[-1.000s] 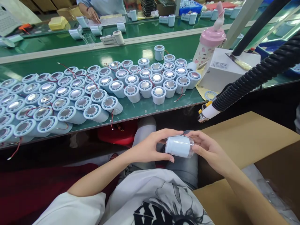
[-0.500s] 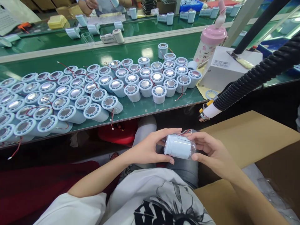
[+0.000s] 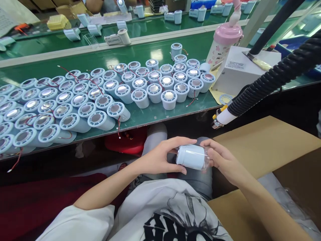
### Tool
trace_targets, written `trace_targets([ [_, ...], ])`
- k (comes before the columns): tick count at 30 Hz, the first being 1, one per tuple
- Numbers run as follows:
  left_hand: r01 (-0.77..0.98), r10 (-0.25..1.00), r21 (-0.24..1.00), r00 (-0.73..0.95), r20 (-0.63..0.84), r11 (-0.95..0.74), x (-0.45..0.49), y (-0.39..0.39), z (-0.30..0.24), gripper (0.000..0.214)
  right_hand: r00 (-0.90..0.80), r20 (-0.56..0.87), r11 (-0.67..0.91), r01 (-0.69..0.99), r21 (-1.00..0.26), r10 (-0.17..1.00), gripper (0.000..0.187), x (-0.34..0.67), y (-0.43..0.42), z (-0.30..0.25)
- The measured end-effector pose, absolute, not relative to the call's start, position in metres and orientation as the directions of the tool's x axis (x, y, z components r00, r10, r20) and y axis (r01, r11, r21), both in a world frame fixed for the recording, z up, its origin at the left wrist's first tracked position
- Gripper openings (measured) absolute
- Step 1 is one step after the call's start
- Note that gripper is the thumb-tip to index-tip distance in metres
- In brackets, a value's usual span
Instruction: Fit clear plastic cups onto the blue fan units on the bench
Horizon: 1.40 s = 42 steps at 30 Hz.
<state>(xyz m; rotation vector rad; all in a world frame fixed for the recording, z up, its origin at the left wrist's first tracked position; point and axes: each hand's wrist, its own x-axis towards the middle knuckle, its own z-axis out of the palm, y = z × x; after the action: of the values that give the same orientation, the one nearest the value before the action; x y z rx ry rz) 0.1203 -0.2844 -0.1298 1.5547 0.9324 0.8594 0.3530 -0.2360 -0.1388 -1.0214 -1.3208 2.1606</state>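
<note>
Green tabletop running across, crowded left to centre with rows of pale-blue cylinders
Cardboard box, flaps open, below the tabletop edge, right side
Black ribbed hose slanting down past the right end
Pink-lidded bottle upright behind
Left grip clamped around a wrapped cylinder, sideways above the lap; right grip pinching its clear wrap
Red wires trailing from some tabletop pieces

Grey-white unit at 11 o'clock reads "Speed FAN"; white box label at 2 o'clock is illegible.
</note>
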Motion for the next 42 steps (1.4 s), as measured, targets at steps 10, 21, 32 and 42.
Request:
trace_targets([
  [10, 0.021, 0.885, 0.984, 0.441, 0.151, -0.178, 0.123, -0.283, -0.137, 0.076, -0.655, -0.562, -0.701, 0.068, -0.710, 0.505, 0.051, 0.345, -0.238, -0.141],
  [21, 0.101, 0.917, 0.991, 0.397, 0.037, -0.084, 0.127, -0.288, -0.129, 0.062, -0.676, -0.654, -0.779, 0.189, -0.598, 0.338, 0.060, 0.344, -0.239, -0.147],
  [32, 0.075, 0.890, 0.960, 0.362, -0.278, 0.269, 0.129, -0.288, -0.123, 0.071, -0.713, 0.278, 0.504, 0.123, -0.855, 0.644, 0.049, 0.366, -0.245, -0.153],
  [42, -0.074, 0.849, 0.951, 0.476, -0.229, 0.299, 0.126, -0.289, -0.127, 0.080, -0.691, -0.158, -0.076, 0.148, -0.986, 0.706, 0.039, 0.374, -0.246, -0.148],
])
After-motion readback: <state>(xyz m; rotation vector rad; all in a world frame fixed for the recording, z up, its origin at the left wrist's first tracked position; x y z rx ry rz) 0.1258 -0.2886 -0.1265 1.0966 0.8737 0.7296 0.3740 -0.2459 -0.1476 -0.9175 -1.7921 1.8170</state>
